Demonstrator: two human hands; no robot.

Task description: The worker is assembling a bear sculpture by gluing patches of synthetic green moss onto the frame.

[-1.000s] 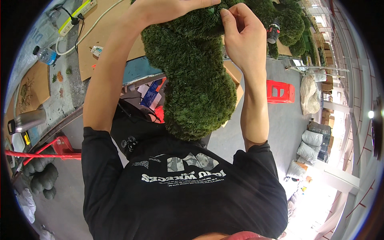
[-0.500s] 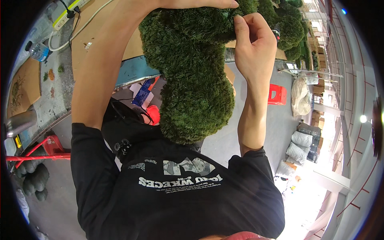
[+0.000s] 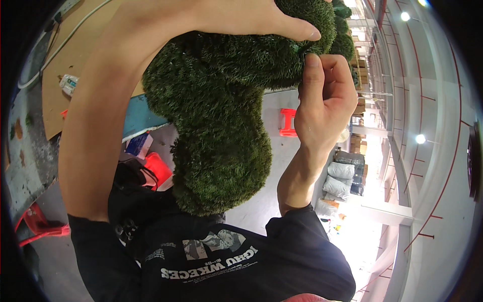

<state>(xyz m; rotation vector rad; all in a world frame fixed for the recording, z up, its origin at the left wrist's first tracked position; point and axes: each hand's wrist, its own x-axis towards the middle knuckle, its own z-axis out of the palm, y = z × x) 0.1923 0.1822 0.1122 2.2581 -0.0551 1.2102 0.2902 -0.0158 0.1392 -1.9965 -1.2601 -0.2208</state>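
A large figure covered in dark green artificial grass hangs down in front of my torso, with rounded lobes and a narrower middle. My left hand reaches over its upper part and grips it; the thumb lies stretched along the grass, while most of the fingers are cut off by the top edge. My right hand is closed in a pinch at the right edge of that upper lobe, just below the left thumb. What sits between its fingertips is too small to make out, though a dark green strand seems to run there.
A worktable with brown cardboard and a white cable lies at left. Red stools stand on the floor. Several wrapped bags are stacked at right. More green grass shapes stand behind my right hand.
My view has shifted, so the grass figure appears lower and further left. Both hands sit lower in view, the right still pinching beside the left thumb.
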